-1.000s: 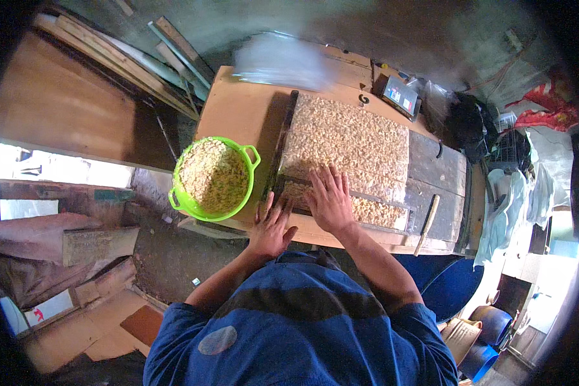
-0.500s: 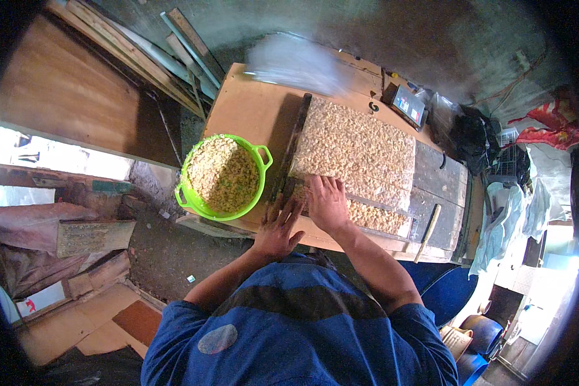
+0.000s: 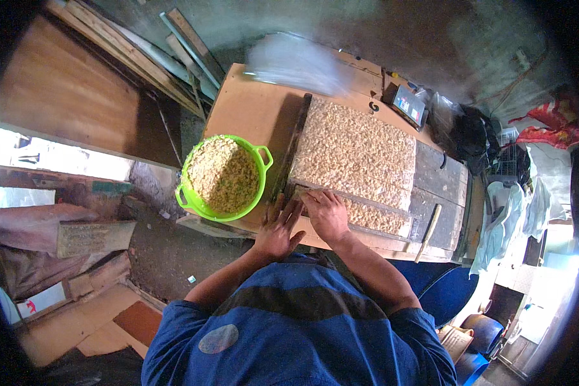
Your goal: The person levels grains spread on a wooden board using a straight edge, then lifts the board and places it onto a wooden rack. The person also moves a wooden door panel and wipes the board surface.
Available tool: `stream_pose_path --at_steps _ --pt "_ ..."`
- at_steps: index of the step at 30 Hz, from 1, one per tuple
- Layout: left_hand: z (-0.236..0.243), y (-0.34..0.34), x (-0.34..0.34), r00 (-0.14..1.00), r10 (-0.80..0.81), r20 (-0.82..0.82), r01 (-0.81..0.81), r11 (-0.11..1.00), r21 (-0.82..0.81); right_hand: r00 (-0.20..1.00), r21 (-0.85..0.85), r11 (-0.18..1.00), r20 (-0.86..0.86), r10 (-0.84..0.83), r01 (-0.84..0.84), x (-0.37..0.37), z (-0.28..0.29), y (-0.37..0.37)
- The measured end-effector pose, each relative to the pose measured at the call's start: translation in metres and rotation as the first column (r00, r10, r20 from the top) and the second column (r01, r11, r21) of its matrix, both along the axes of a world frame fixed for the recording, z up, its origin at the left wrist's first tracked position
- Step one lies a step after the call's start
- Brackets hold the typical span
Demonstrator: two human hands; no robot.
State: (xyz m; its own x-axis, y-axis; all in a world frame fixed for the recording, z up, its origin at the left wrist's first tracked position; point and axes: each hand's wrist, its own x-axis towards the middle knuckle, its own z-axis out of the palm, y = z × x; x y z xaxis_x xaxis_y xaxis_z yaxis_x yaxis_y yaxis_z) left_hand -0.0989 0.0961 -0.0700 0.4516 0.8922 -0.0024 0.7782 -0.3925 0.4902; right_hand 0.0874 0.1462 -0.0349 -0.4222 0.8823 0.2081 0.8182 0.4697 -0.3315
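My left hand [image 3: 276, 228] lies with fingers outstretched at the near-left corner of a dark frame [image 3: 296, 135], beside a green two-handled tub [image 3: 257, 180] full of pale flaky pieces. My right hand [image 3: 325, 215] bends its fingers over the frame’s near-left end; what they grip, if anything, is hidden. Just beyond them lies a flat layer of similar pieces [image 3: 354, 154] under clear plastic, with a narrower strip [image 3: 379, 215] along the near side. A pale stick [image 3: 428, 233] rests on the dark boards [image 3: 441, 174] to the right.
At the back of the table [image 3: 244, 106] are clear plastic sheets [image 3: 293, 64] and a dark box [image 3: 405, 104]. Wooden planks and a panel [image 3: 64, 96] stand at left. Hanging plastic [image 3: 495, 219], black bags [image 3: 469, 135] and blue containers [image 3: 486, 334] are at right.
My right hand has drawn back toward me from the top of the plastic-covered layer to its near edge, its fingers curling. My left hand stays nearly in place.
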Motion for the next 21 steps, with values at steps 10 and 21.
stream_pose_path --at_steps 10,21 --pt "-0.003 0.0 0.003 1.0 0.007 -0.022 -0.008 0.999 -0.05 1.0 0.021 1.0 0.011 0.01 -0.011 0.004 -0.005 -0.004" --pt "0.011 0.012 0.006 0.912 0.164 0.375 -0.143 0.986 -0.084 0.997 -0.037 0.997 0.052 0.064 -0.062 0.007 -0.008 -0.012"
